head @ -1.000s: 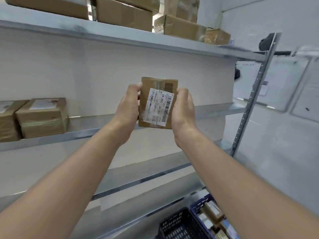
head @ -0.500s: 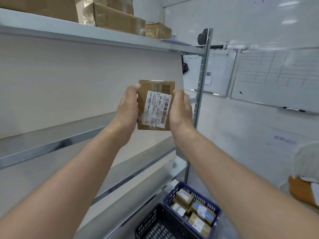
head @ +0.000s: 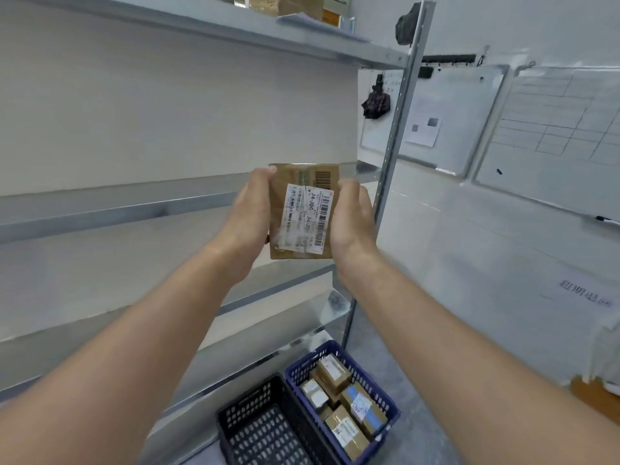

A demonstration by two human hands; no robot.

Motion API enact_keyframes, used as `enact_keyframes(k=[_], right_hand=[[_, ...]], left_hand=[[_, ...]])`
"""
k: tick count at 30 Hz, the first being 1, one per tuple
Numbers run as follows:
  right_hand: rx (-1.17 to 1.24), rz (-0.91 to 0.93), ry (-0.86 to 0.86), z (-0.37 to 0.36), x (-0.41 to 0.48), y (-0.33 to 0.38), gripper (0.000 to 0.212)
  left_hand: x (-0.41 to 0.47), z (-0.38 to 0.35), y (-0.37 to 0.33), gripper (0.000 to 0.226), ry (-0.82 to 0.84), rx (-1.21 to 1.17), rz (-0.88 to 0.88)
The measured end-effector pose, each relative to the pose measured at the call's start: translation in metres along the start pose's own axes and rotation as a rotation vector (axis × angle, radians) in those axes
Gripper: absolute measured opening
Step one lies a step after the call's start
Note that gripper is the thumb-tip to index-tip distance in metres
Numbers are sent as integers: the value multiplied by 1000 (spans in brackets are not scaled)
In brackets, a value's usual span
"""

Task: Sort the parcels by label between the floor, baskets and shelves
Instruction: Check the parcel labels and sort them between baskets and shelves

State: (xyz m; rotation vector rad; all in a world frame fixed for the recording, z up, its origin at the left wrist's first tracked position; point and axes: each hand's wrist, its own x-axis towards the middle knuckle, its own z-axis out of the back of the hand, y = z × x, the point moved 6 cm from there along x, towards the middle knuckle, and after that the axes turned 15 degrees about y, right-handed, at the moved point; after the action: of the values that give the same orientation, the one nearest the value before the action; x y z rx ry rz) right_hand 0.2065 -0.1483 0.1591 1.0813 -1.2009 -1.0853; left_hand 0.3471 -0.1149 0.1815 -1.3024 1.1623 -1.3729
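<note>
Grey floor [head: 416, 446], blue basket [head: 307, 364] of parcels [head: 347, 432]

You are facing a grey metal shelving unit [head: 117, 209] that is standing against a pale wall [head: 151, 112]. To your right, a plain whiteboard [head: 459, 105] and a gridded whiteboard [head: 553, 135] are hanging side by side. Grey floor [head: 422, 441] is showing below.

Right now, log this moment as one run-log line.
left hand, right hand: hold labelled parcel by its sides | label: reads J4-J06 | blue basket: more parcels inside
</note>
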Motion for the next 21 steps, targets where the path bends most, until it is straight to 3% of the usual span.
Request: enact_keyframes(k=[4,15,21], right_hand=[[10,-40,54,10,30,-31,48],[-31,-258,51,-29,122,-147,50],[-36,-339,95,-38,156,-203,37]], left_hand=[[22,-3,26,49,-47,34,61],[108,45,146,36,-27,-1,312],[135,58,206,34,-62,-32,414]])
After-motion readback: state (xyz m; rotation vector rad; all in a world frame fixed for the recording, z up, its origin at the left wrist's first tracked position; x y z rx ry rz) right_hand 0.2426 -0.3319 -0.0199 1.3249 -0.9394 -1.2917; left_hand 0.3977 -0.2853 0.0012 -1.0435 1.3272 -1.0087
